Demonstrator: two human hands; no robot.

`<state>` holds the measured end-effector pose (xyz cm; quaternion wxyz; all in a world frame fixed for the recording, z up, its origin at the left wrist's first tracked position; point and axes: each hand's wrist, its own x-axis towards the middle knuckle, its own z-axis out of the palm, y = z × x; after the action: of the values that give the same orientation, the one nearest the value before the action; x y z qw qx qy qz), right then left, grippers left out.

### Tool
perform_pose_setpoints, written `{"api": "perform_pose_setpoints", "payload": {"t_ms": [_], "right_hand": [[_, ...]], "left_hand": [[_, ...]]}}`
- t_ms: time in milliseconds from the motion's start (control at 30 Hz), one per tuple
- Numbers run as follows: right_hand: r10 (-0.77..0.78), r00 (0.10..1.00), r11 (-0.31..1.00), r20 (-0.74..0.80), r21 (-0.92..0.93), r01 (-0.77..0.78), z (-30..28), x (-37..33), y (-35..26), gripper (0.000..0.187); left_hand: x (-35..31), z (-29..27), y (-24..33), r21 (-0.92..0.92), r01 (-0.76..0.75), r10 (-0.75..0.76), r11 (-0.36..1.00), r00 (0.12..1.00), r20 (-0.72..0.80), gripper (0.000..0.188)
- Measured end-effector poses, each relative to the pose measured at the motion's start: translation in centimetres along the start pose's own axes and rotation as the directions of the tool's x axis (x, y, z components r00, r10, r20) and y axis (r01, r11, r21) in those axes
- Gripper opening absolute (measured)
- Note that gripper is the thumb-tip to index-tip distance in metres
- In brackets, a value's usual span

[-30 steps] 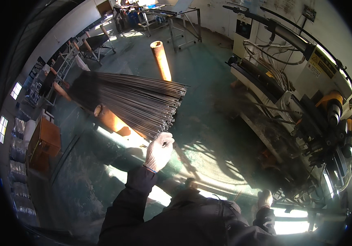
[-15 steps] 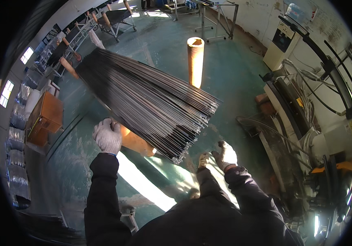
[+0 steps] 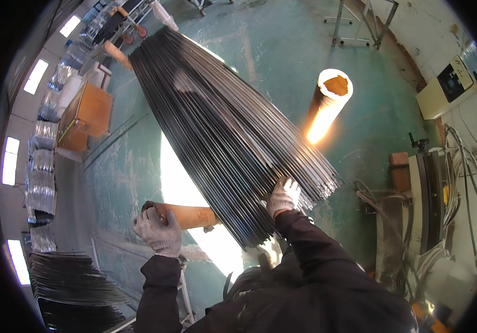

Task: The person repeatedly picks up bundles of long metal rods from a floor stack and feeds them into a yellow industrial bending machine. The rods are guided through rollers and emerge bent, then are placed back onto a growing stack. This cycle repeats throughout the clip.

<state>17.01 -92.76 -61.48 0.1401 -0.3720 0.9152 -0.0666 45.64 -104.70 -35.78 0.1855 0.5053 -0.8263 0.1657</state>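
Under the rod bundle (image 3: 221,122), right hand (image 3: 283,195) grip closed; left hand (image 3: 158,230) clutches roller (image 3: 191,215).

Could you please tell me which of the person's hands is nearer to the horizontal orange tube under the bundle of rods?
Left. The left hand rests on the near end of the orange tube. The right hand lies on the bundle of rods, off the tube's other end.

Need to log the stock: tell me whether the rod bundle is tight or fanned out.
Fanned out. The dark rods spread wider toward the near end, where the right hand rests on them.
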Motion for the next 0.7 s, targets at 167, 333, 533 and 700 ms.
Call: {"api": "perform_pose_setpoints", "payload": {"t_ms": [167,333,533,700], "right_hand": [[-0.041,0.998,0.997,0.041,0.064,0.038,1.4,-0.4,0.1,0.043],[-0.006,0.972,0.989,0.235,0.145,-0.029,0.4,-0.7,0.3,0.040],[-0.044,0.967,0.986,0.251,0.164,0.002,-1.1,0.1,1.7,0.043],[-0.024,0.962,0.992,0.273,0.127,-0.011,-1.5,0.4,0.9,0.046]], "left_hand": [[1.5,1.0,0.3,-0.006,0.004,-0.004,1.000,1.000,-0.010,0.025],[1.5,1.1,0.4,-0.003,0.077,-0.077,0.997,0.996,0.038,0.025],[1.6,1.1,0.2,0.028,0.011,-0.010,1.000,0.999,-0.043,0.027],[1.6,1.2,-0.2,0.021,0.018,-0.018,1.000,0.999,-0.032,0.029]]}}
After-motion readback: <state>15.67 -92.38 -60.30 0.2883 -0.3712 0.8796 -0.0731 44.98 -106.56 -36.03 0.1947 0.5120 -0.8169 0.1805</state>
